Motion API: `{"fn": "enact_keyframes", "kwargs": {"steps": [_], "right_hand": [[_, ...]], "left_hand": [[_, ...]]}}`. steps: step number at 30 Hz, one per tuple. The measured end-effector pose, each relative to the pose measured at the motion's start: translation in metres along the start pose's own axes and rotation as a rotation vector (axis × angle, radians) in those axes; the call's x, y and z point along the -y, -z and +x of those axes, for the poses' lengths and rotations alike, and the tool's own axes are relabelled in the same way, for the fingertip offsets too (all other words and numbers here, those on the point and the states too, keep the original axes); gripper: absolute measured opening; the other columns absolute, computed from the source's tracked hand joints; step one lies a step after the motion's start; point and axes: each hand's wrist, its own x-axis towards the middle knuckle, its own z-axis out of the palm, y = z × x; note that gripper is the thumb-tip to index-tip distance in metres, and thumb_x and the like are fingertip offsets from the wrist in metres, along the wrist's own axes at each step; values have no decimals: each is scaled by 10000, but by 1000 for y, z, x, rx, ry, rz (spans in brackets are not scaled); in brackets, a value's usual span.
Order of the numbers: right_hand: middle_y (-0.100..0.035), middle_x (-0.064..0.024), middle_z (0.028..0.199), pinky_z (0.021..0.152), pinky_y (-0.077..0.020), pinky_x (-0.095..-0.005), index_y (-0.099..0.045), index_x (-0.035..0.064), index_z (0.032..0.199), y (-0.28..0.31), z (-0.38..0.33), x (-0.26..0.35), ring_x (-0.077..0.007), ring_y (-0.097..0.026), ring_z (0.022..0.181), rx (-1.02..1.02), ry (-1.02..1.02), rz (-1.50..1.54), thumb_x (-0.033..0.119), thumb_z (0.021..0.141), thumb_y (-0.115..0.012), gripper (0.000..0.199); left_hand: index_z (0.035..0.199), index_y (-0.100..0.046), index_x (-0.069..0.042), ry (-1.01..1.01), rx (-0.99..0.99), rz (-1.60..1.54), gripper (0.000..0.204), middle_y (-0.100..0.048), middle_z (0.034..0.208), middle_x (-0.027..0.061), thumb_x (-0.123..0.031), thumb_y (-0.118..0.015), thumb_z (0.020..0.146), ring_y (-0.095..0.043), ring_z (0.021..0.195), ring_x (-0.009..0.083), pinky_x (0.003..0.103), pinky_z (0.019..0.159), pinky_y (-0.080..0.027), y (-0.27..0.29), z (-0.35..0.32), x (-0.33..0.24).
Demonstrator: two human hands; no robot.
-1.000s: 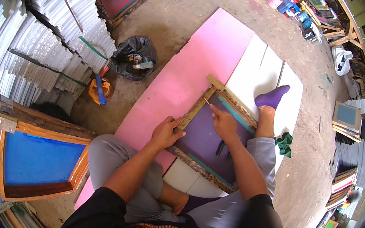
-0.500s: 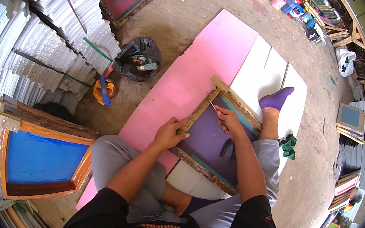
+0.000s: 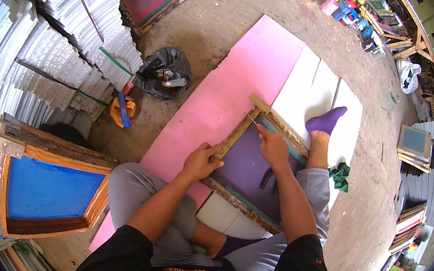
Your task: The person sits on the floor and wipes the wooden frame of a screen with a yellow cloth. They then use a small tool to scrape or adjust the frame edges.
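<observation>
A wooden screen frame (image 3: 235, 135) with dark purple mesh (image 3: 240, 163) and teal edging lies across my lap and the boards. My left hand (image 3: 202, 162) grips its left bar, thumb over the inner side and fingers around the outer edge. Closed around a slim screwdriver (image 3: 254, 122), my right hand (image 3: 274, 149) is above the mesh near the far corner. The screwdriver's tip meets the left bar close to that corner; my fingers cover most of its handle. Dark-handled pliers (image 3: 266, 178) rest on the mesh, partly hidden by my right forearm.
Pink (image 3: 217, 92) and white boards (image 3: 309, 87) lie under me. A blue-meshed frame (image 3: 53, 191) leans at the left, before stacked white sheets (image 3: 58, 40). A black bag (image 3: 165, 72) and an orange-and-blue item (image 3: 123, 110) sit on the floor. Green cloth (image 3: 340, 176) lies right.
My right hand has rolled over so its back faces up, covering more of the screwdriver's handle. My left hand keeps its hold on the frame.
</observation>
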Motion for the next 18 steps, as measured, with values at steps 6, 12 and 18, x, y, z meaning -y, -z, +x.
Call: {"fn": "enact_keyframes", "kwargs": {"steps": [6,12,18], "right_hand": [[-718,-143,977,765,-573,-504,-694,266,1365,15,0,14,-366,-723,890,31,83,-199,237,1005,-595,375],[-716,-162,1070,826,-579,-537,-590,239,1476,26,8,25,-395,-729,986,207,56,-282,175,1006,-544,477],[-739,-174,920,785,-570,-458,-702,215,1382,16,3,18,-371,-718,855,63,106,-225,198,1014,-592,384]], "left_hand": [[1478,-622,-184,-9,3,10,665,-627,1133,110,-361,-819,868,-679,993,310,432,863,-554,-2,0,3],[1446,-639,-98,-10,-1,-18,680,-623,1103,154,-301,-855,834,-668,977,328,418,861,-546,-1,2,-1],[1420,-650,-76,-33,-31,-40,650,-622,1109,160,-312,-844,845,-663,988,333,424,870,-544,1,-1,0]]}}
